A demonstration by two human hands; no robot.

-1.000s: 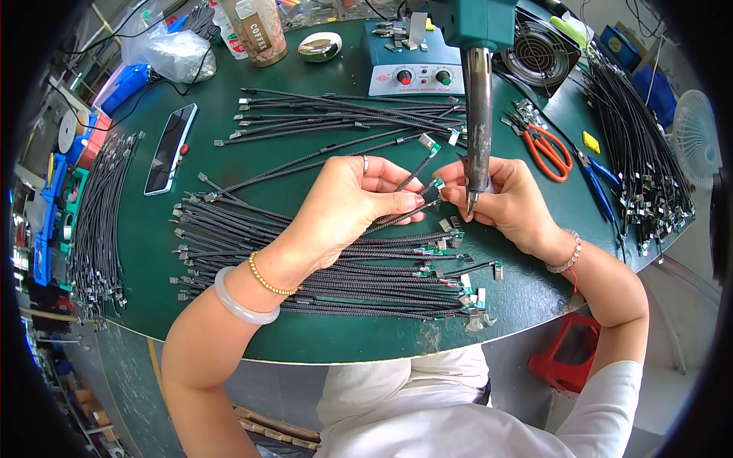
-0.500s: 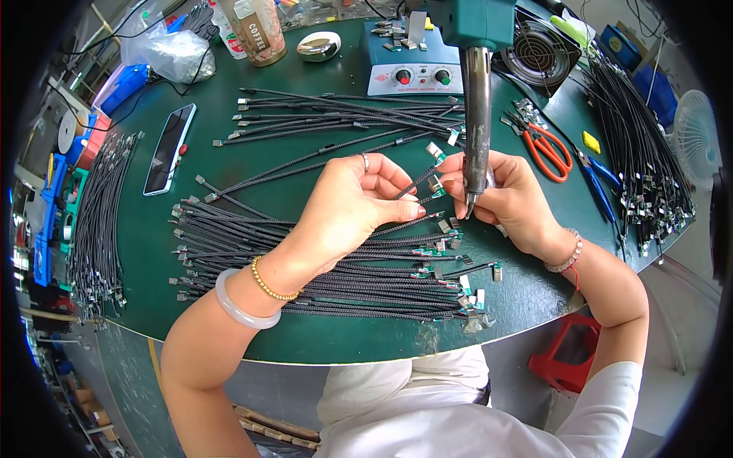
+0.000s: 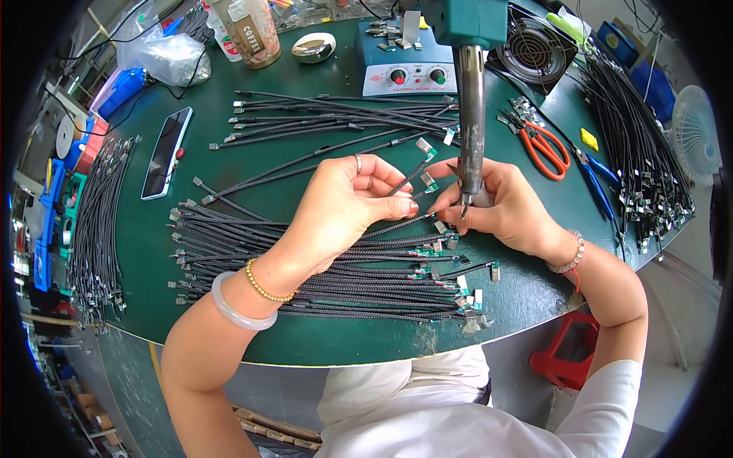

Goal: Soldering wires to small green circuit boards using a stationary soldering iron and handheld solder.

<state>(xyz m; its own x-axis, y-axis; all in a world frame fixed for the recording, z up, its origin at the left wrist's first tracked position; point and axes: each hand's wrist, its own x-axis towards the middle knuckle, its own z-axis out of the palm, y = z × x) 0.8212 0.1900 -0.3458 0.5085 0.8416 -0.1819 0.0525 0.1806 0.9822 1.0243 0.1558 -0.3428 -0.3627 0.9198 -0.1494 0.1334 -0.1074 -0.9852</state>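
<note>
My left hand (image 3: 353, 191) pinches a few black braided cables (image 3: 408, 177) between thumb and fingers. Their ends fan out to the right, with small metal connectors (image 3: 427, 183) on green boards. Close by, my right hand (image 3: 500, 202) has its thumb and index finger closed at the end of a lower cable. A grey pointed piece shows between its fingers, too hidden to name. In front of that hand hangs a soldering gun (image 3: 472, 114), its tip pointing down and covering part of the fingers. Under my left hand lies a row of similar cables (image 3: 343, 294).
Behind lie more cables (image 3: 305, 122) and a blue soldering control box (image 3: 408, 69). A phone (image 3: 168, 153) and a cable bundle (image 3: 99, 229) are left. Orange-handled pliers (image 3: 544, 149), blue-handled cutters (image 3: 598, 187), a fan (image 3: 534, 53) and another bundle (image 3: 637, 153) are right.
My right hand's fingertips have moved down and left, from beside the upper connectors to a lower cable end. My left hand still grips the cables. The whole view has shifted slightly.
</note>
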